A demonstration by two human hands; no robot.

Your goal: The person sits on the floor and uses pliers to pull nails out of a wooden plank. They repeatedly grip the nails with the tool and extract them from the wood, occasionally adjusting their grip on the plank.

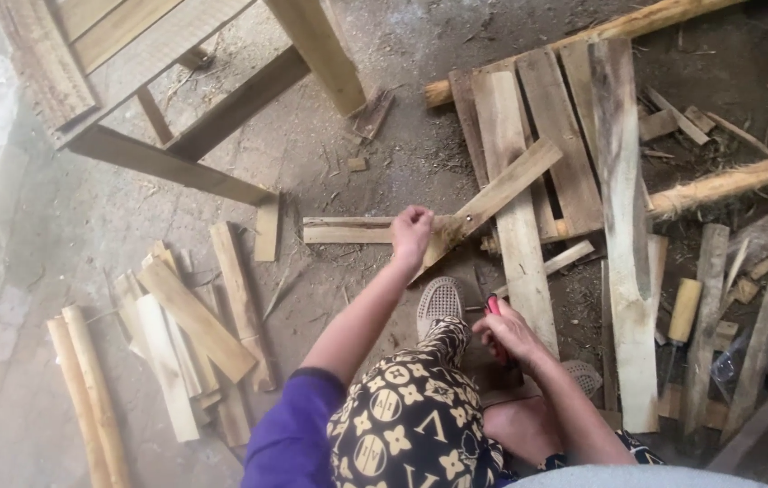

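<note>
left hand fingers clenched on slanted wood plank. right hand fingers grasping red-handled tool. more planks on dirt floor.

Soft, even daylight fills the frame, with no hard-edged shadows on the dirt floor. The far left edge is washed out to a pale glare, possibly from an opening on that side. Dimmer tones gather at the lower right, among the scrap boards. Straight planks bow slightly toward the corners, a wide-lens distortion. The centre is reasonably sharp; the patterned trousers at the bottom edge look soft.
</note>
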